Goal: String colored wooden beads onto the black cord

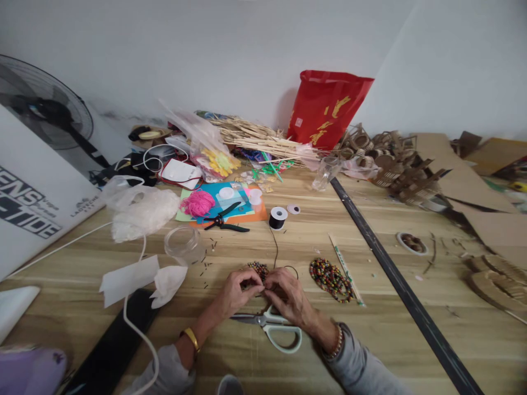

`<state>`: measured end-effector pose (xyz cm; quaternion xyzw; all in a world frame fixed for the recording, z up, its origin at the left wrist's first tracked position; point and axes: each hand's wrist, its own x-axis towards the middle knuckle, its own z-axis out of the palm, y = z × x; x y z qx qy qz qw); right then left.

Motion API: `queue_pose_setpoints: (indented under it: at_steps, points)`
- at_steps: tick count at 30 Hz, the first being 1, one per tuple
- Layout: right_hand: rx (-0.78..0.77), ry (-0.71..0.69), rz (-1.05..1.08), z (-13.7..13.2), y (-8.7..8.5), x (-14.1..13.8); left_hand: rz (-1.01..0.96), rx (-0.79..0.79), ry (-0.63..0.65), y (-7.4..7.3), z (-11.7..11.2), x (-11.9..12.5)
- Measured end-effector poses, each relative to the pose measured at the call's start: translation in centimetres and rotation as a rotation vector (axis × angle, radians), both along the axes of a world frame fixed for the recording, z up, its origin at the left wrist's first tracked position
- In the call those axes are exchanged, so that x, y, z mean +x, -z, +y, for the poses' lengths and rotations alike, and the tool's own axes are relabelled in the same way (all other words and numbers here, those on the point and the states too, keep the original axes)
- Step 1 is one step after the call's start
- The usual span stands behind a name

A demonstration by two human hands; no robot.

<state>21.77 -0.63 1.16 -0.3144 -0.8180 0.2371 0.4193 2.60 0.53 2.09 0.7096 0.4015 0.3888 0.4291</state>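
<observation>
My left hand (237,292) and my right hand (290,296) meet at the fingertips low in the middle of the view, both pinched closed. Thin black cord (276,247) runs from a white-flanged spool (278,218) down to my right hand, and a loop of it shows behind that hand's fingers. What the left fingers pinch is too small to make out. Just behind the fingertips lie small multicoloured beads (258,267), partly hidden by my left hand. Under my hands rest scissors (283,337) with pale green handles. Right of them is a coiled beaded string (331,280).
Pliers (224,219) and pink yarn (198,203) lie on coloured sheets. A clear jar (181,245), plastic bag (144,211) and white cable (140,334) are on the left. A dark strip (382,258) crosses the table on the right. A red bag (329,109) stands behind.
</observation>
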Motion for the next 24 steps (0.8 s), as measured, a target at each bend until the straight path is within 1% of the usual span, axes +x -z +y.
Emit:
queue_pose_setpoints:
  at_steps: [7, 11, 18, 24]
  points:
    - [0.047, 0.008, 0.011, 0.26, 0.71, 0.05, 0.003, 0.016, -0.010, 0.34, 0.04, 0.09]
    - [0.039, 0.006, 0.004, 0.26, 0.66, -0.02, 0.001, 0.016, -0.019, 0.32, 0.01, 0.13]
    - [0.030, 0.030, -0.004, 0.16, 0.38, -0.10, 0.028, 0.010, -0.026, -0.20, -0.05, 0.12]
    - [0.026, 0.030, -0.004, 0.23, 0.55, -0.03, 0.082, 0.046, -0.042, 0.05, -0.02, 0.18]
